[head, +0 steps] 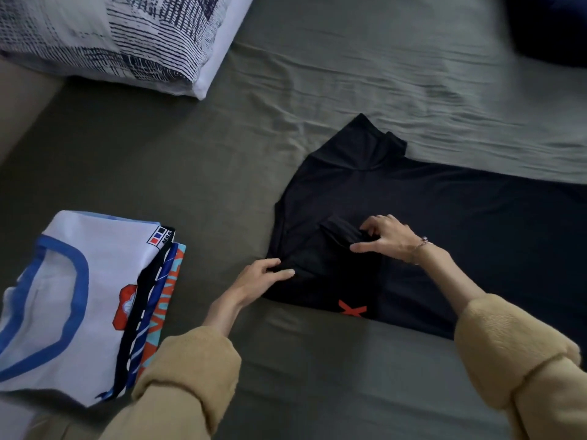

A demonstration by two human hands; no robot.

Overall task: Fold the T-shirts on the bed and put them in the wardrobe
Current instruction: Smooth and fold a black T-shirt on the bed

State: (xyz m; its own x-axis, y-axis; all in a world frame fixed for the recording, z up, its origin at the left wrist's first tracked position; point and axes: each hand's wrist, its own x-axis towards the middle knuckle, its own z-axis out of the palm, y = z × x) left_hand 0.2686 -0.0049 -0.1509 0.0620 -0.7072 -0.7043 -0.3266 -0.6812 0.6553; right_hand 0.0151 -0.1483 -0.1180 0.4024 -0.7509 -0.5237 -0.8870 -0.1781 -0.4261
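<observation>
A black T-shirt (451, 223) with an orange mark lies spread on the grey-green bed sheet (286, 376), its body running off to the right. My left hand (260, 277) pinches the shirt's near left edge, thumb on top of the cloth. My right hand (387, 236) pinches the folded-in sleeve at the shirt's middle. A stack of folded T-shirts (73, 306) sits at the lower left, a white one with a blue collar on top and dark, blue and orange ones under it.
A patterned white and navy pillow (127, 39) lies at the upper left. A dark blue object (552, 23) shows at the upper right corner. Wrinkled sheet stretches between pillow and shirt. The wardrobe is out of view.
</observation>
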